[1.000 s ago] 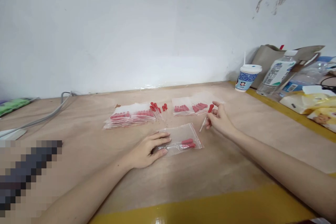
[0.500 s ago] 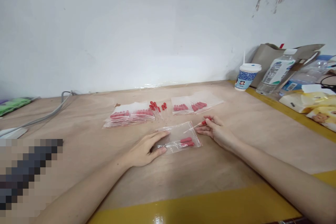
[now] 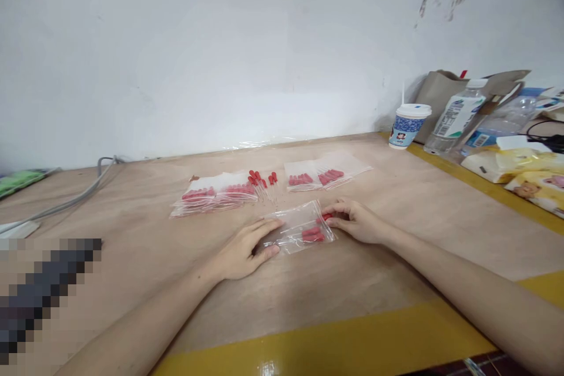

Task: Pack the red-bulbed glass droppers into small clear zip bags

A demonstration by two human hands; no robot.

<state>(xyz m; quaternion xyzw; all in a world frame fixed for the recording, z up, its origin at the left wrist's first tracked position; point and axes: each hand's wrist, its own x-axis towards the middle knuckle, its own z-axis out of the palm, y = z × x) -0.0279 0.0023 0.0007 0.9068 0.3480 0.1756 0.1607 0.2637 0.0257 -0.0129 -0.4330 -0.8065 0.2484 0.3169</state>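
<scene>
A clear zip bag lies flat on the paper-covered table with red-bulbed droppers inside, their bulbs toward its right end. My left hand rests on the bag's left end, thumb and fingers spread apart. At the bag's right-hand mouth, my right hand pinches a dropper by its red bulb. The thin stem of that dropper lies inside the bag, pointing left. Just behind the bag are several loose droppers with red bulbs.
Filled bags are stacked at the back left, and more filled bags lie at the back right. On the right stand a paper cup, a plastic bottle and yellow packs. A grey cable runs along the left.
My right hand has moved left to the bag's mouth, and the dropper's stem has slid into the bag. The left hand stays in place on the bag. The view has shifted slightly.
</scene>
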